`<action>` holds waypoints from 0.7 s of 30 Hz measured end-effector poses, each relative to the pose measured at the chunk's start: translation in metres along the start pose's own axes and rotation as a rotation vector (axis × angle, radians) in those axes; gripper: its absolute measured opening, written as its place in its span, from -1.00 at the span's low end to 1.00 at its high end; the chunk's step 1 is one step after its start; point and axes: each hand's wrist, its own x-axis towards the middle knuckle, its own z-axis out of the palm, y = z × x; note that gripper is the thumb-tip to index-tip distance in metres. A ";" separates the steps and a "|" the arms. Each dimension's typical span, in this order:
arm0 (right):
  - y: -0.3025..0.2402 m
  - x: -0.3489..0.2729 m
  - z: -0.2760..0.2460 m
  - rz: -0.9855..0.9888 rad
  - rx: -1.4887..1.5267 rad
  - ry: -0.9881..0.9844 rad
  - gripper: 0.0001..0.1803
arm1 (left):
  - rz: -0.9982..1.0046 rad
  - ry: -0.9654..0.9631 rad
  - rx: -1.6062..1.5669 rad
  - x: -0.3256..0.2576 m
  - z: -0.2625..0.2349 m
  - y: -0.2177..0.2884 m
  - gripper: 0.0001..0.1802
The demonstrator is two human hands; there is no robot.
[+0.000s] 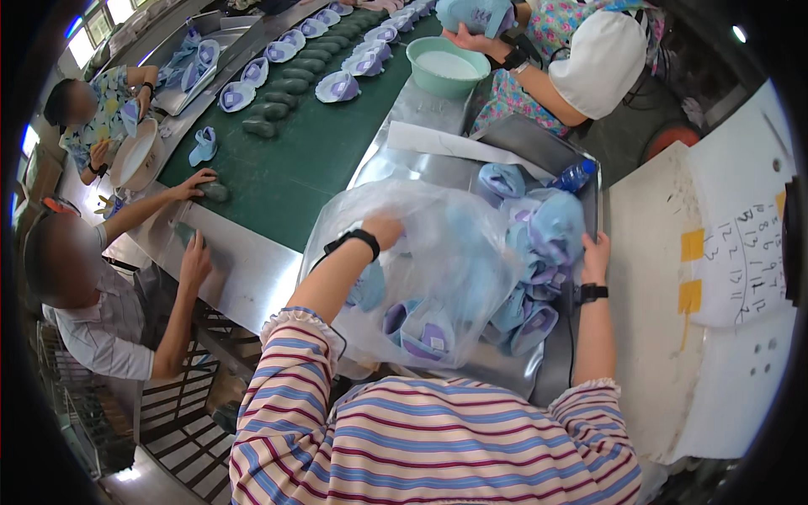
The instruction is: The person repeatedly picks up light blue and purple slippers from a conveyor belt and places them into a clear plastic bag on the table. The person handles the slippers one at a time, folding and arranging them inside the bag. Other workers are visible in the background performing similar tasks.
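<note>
A large clear plastic bag [471,311] lies before me, with light-blue and purple shoe uppers [423,330] showing inside it. My left hand [384,229] is at the bag's upper left part, blurred, its fingers not made out. To the bag's right, a loose heap of blue shoe uppers [555,225] fills a metal tray [599,181]. At the heap's right side and the tray's rim is my right hand [596,257], its fingers curled; what they grip is partly hidden.
A blue-capped bottle [574,176] lies in the tray's far corner. Rows of uppers [338,86] and dark shoe lasts [271,110] line the green belt [286,181]. Co-workers sit at left and stand at far right near a green basin [448,71]. A white board [741,252] stands right.
</note>
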 end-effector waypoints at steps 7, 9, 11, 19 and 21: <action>-0.137 -0.172 0.092 -0.754 0.225 -1.026 -0.69 | -0.041 0.308 -0.064 0.000 0.106 0.012 -0.66; -0.141 -0.217 0.121 -1.028 -0.126 -1.356 -0.48 | -0.107 0.105 -0.228 0.004 0.071 0.017 -0.66; -0.098 -0.222 0.147 -1.046 -0.355 -1.442 -0.39 | -0.172 0.032 -0.278 -0.006 0.011 0.023 -0.70; -0.017 -0.115 0.188 -0.478 -0.706 -1.155 -0.32 | -0.284 -0.224 -1.629 -0.106 -0.035 -0.024 -0.64; -0.030 -0.108 0.193 -0.296 -0.553 -1.380 -0.31 | -0.298 -0.151 -1.811 -0.125 -0.026 -0.013 -0.61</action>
